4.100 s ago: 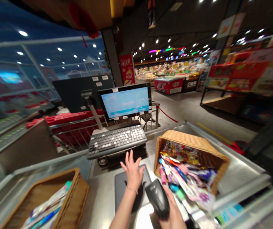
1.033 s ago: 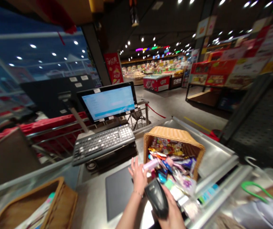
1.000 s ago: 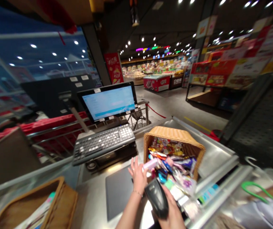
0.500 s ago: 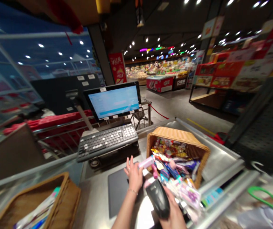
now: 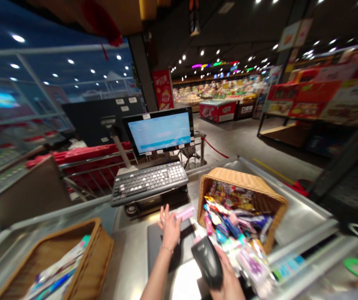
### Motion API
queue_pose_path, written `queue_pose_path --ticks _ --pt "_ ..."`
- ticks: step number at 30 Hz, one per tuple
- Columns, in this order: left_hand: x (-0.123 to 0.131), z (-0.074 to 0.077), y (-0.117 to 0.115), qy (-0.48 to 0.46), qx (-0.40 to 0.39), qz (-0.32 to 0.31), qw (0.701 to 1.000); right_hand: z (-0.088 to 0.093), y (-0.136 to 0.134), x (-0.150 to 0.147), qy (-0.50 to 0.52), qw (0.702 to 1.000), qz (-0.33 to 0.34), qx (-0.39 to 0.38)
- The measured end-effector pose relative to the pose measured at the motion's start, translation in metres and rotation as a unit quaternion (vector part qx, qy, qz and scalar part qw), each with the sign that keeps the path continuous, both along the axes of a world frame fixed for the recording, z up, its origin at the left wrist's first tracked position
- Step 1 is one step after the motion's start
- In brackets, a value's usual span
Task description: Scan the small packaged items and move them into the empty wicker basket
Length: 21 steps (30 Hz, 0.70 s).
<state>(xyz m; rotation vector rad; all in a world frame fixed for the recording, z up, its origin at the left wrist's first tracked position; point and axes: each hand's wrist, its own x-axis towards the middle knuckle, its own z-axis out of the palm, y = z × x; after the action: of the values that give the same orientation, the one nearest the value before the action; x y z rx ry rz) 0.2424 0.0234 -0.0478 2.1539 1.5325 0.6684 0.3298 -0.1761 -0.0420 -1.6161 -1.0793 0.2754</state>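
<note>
My left hand [image 5: 169, 231] is raised over a dark mat [image 5: 155, 246] and pinches a small pink tube-shaped packet [image 5: 185, 213] at its fingertips. My right hand [image 5: 227, 281] grips a black handheld barcode scanner [image 5: 207, 262]. Just beyond the scanner, a tilted wicker basket [image 5: 244, 179] spills colourful snack packets [image 5: 235, 225] toward me, some of them near my right hand. The scanner hides part of my right palm.
A keyboard [image 5: 149, 183] and monitor [image 5: 157, 132] stand beyond the mat on a steel checkout counter [image 5: 301, 216]. A second wicker basket [image 5: 94, 254] holding packets sits at lower left. Red shopping baskets [image 5: 88, 160] are stacked behind the counter, with store aisles beyond.
My left hand went from resting empty over the mat to holding the pink packet, and has shifted slightly left of the basket. The view has swung a little. The scanner stays in my right hand.
</note>
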Motion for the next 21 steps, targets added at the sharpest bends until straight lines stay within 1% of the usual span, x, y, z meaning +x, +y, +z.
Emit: queue_pose_path --ticks 5,12,16,20,21 --pt "-0.014 0.0 0.005 0.009 0.008 0.013 1.0 0.0 0.004 -0.003 -0.009 1.0 0.013 0.007" --pt "-0.03 -0.001 0.008 0.015 0.003 0.037 0.999 -0.009 0.007 -0.007 -0.027 0.999 0.024 0.001" --pt "-0.036 0.0 0.008 0.013 0.002 0.05 0.999 -0.015 0.006 -0.004 -0.037 0.999 0.03 -0.001" --pt "-0.043 0.0 0.008 0.006 0.001 0.062 0.998 -0.022 0.007 -0.001 -0.062 0.995 0.073 -0.035" --pt "-0.045 0.0 0.008 0.005 -0.001 0.064 0.998 -0.024 0.009 -0.001 -0.059 0.995 0.072 -0.041"
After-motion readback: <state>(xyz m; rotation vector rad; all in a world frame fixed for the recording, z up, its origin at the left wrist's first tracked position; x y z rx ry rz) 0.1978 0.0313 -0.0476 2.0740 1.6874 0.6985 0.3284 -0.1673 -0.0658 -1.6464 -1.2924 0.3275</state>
